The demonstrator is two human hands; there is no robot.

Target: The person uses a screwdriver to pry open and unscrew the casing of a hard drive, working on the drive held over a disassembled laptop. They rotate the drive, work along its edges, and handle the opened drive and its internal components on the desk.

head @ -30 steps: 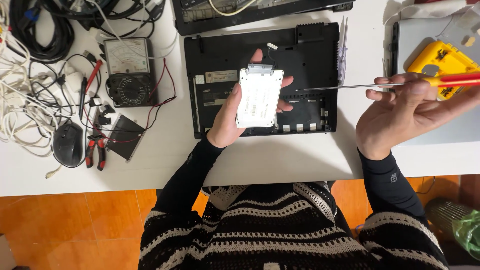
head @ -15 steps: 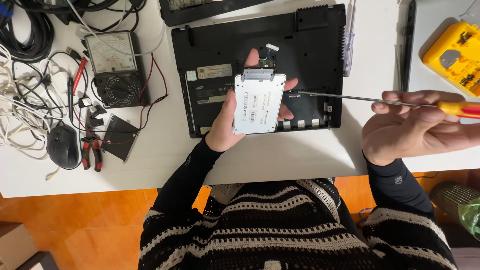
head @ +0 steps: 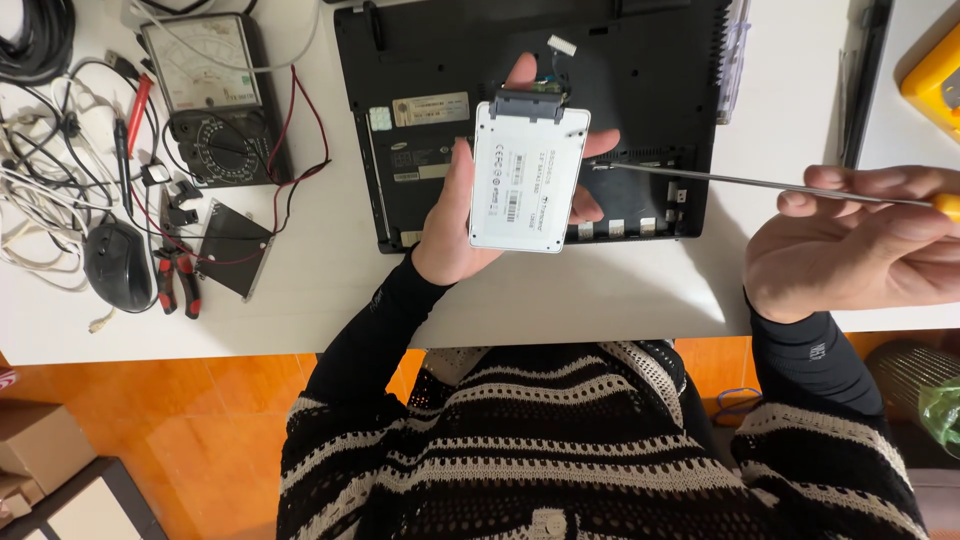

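My left hand (head: 470, 225) holds a flat white drive (head: 528, 177) with a dark connector at its top end, lifted above an upturned black laptop (head: 650, 90) on the white table. My right hand (head: 860, 245) grips a long screwdriver (head: 760, 185) by its yellow handle at the right edge. The thin metal shaft points left and its tip sits by the drive's right side, over the laptop's open bay.
An analogue multimeter (head: 215, 100) with red and black leads lies at the upper left. Near it are tangled cables (head: 45, 170), a black mouse (head: 118, 265), red-handled pliers (head: 178, 280) and a dark cover plate (head: 232, 250). A yellow device (head: 935, 85) sits at the upper right.
The view has drawn closer and shifted. My left hand keeps the drive over the laptop. My right hand and the screwdriver have moved slightly lower and leftward toward the drive.
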